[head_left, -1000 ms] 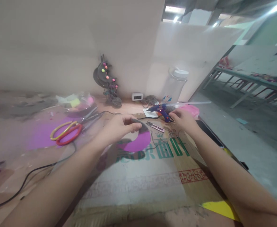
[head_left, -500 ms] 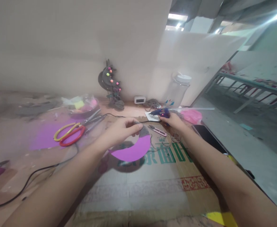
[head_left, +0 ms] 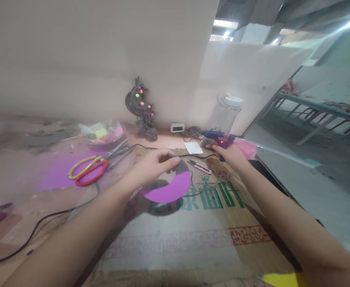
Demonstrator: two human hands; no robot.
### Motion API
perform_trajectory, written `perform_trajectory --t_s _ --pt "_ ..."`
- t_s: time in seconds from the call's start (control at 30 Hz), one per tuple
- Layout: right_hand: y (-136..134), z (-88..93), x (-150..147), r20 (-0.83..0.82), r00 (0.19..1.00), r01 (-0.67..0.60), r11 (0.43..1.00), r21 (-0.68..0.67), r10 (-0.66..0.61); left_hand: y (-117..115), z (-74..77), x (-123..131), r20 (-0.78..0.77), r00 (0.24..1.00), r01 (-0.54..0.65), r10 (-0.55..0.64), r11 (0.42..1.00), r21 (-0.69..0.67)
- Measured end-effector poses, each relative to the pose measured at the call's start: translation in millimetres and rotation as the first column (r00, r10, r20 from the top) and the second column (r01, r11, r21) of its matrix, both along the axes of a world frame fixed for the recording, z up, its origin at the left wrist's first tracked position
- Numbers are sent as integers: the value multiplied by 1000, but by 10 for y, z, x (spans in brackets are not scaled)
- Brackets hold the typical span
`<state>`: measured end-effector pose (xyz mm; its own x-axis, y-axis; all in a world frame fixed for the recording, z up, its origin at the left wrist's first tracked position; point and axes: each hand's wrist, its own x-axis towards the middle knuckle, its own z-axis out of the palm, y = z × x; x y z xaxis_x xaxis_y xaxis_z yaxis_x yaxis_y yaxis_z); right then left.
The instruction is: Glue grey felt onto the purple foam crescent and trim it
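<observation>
My left hand (head_left: 163,161) pinches the upper end of a purple crescent-shaped paper piece (head_left: 169,191), where grey material (head_left: 182,164) covers its tip. The crescent is held a little above the cardboard (head_left: 175,243), its free end curving to the left. My right hand (head_left: 227,153) is closed round a dark blue glue gun (head_left: 223,137) with a small red light; a clear glue stick juts out behind it to the right. Pink-handled thread snips (head_left: 200,167) lie between the hands. Beyond them is a small white paper (head_left: 193,148).
Red-and-yellow-handled scissors (head_left: 93,175) rest by purple sheets at left. A dark crescent ornament with coloured balls (head_left: 140,103), a small clock (head_left: 177,127) and a clear bottle (head_left: 226,115) stand along the wall. A phone (head_left: 269,177) lies under my right forearm. Black cord (head_left: 52,215) crosses the left side.
My right hand has moved the glue gun to the right, off the white paper, which now shows fully. The left hand and the crescent have stayed almost still.
</observation>
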<state>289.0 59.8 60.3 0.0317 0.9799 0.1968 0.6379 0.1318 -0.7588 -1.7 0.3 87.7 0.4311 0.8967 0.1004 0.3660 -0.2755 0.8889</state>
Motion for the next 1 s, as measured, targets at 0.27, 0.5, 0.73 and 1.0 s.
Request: perform_trajectory --t_s 0.27,0.5,0.73,1.0 --pt "-748 289 -61 -129 970 -192 974 123 208 -53 70 -44 31 995 -103 99 983 155" --pt "-1093 211 -91 42 953 -301 953 39 300 -62 33 7 60 995 -84 78 990 111" --pt "-1077 82 -61 92 965 -246 969 7 244 -75 15 46 69 996 -69 62 991 113" --pt "-1083 70 -65 139 981 -130 991 -22 132 -92 44 53 59 994 -97 92 991 90"
